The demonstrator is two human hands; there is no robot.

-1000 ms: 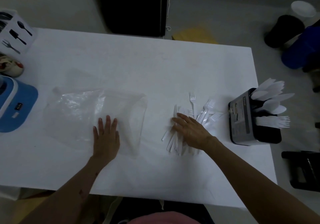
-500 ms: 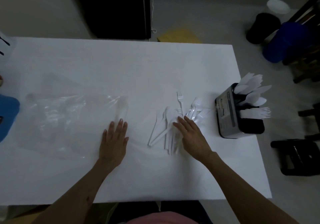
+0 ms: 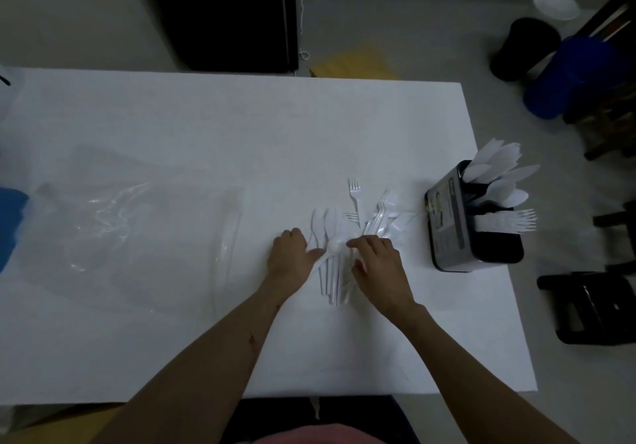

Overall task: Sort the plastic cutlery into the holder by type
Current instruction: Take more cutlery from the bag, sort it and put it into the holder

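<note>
Head view: both hands on cutlery pile (image 3: 339, 264) (white table (image 3: 206, 127)); left hand (image 3: 289, 259) pinches spoon (image 3: 332, 248); right hand (image 3: 377, 264) curled, grip unclear.

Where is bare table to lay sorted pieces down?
Bare: the table's far half beyond the plastic bag and cutlery pile, and the near strip. Crowded: between both hands and the holder.

Dim, flat light; sharp centre, wide-angle bending at edges, faint glare on the plastic bag (image 3: 113, 223).
</note>
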